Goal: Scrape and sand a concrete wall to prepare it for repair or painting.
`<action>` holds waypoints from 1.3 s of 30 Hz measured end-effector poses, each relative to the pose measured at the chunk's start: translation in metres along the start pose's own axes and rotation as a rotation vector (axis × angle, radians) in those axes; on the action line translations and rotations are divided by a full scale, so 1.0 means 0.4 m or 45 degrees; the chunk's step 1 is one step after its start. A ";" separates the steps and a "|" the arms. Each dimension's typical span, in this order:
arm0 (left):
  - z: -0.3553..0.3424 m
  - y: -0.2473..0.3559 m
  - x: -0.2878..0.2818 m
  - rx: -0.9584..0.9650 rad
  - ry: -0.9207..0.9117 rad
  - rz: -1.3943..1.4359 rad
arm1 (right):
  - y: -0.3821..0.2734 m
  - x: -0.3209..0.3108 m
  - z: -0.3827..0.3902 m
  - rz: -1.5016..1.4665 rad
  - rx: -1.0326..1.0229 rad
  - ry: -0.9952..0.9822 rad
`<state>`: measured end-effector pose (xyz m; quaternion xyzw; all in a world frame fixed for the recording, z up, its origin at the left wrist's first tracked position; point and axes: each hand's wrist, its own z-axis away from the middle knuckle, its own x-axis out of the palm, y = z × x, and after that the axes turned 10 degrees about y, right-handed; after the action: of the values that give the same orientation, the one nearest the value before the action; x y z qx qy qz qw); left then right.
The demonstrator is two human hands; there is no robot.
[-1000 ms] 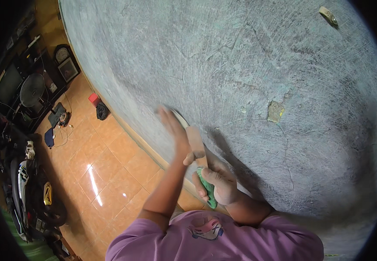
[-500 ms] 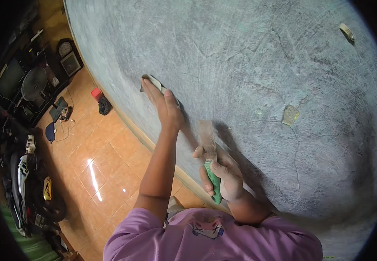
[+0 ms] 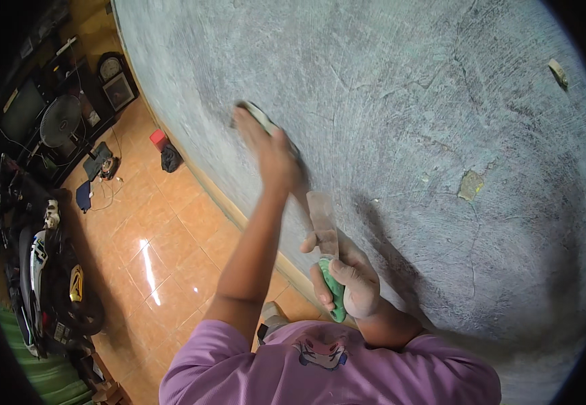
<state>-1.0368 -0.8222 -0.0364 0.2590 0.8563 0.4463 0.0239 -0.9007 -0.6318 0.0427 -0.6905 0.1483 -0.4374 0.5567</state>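
My left hand [image 3: 266, 152] presses a pale, thin sheet [image 3: 260, 116] flat against the rough grey-blue wall [image 3: 394, 108]; its fingers are close together and slightly blurred. Below it and to the right, my right hand [image 3: 357, 287] grips the green handle [image 3: 331, 307] of a putty knife, its dusty metal blade [image 3: 321, 212] pointing up, with the index finger lying near the blade's base. The wall has fine cracks and a chipped patch [image 3: 471, 185] to the right of the knife.
An orange tiled floor [image 3: 124, 250] runs along the wall's base at left. On it stand a motorbike [image 3: 39, 256], a fan [image 3: 60, 121] before a dark TV cabinet, a red container [image 3: 158, 139], a black bag [image 3: 170, 158] and cables. A small pale object [image 3: 557, 72] is at upper right on the wall.
My left hand has moved up along the wall with the sheet, away from the knife blade. My right hand keeps its grip on the knife. The whole view has shifted slightly.
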 end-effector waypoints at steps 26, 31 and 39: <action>0.061 0.093 0.024 0.089 -0.024 -0.013 | 0.010 -0.040 0.010 -0.020 -0.046 0.000; 0.180 0.101 0.009 0.240 -0.079 -0.043 | 0.006 -0.075 0.012 -0.112 -0.067 -0.118; 0.072 0.057 0.020 -0.036 0.005 0.015 | 0.020 -0.073 0.014 -0.123 -0.019 -0.091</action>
<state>-1.0262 -0.7861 -0.0347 0.2628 0.8483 0.4591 0.0235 -0.9111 -0.6107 0.0228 -0.7160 0.0981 -0.4376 0.5349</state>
